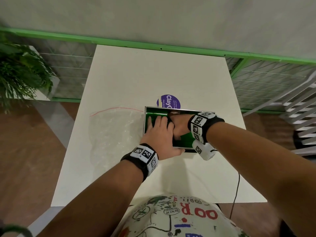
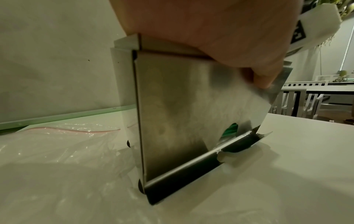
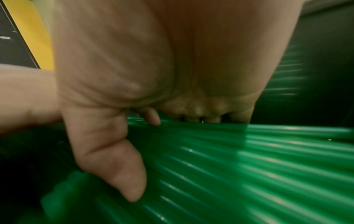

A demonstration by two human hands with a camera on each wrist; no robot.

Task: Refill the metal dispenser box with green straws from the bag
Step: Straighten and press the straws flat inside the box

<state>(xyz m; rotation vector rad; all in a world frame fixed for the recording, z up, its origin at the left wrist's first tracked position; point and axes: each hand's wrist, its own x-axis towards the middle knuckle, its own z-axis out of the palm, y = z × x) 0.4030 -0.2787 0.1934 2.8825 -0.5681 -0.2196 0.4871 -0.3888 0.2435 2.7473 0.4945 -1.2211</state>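
The metal dispenser box (image 1: 188,110) stands open-topped on the white table (image 1: 153,74), holding green straws (image 1: 184,139). My left hand (image 1: 159,129) lies over the box's left part with straight fingers on the straws. Its thumb presses the outer front wall (image 2: 264,80) of the box (image 2: 172,113). My right hand (image 1: 179,125) reaches in from the right. In the right wrist view its thumb (image 3: 124,174) and curled fingers (image 3: 201,116) close round a layer of straws (image 3: 249,166). A flat clear bag (image 1: 112,127) with a red zip line lies left of the box.
A purple round sticker (image 1: 168,101) sits on the table just behind the box. A potted plant (image 1: 20,71) is at the left, a green rail (image 1: 153,45) behind the table, a white chair (image 1: 299,117) at the right. A black cable (image 1: 236,194) hangs over the near edge.
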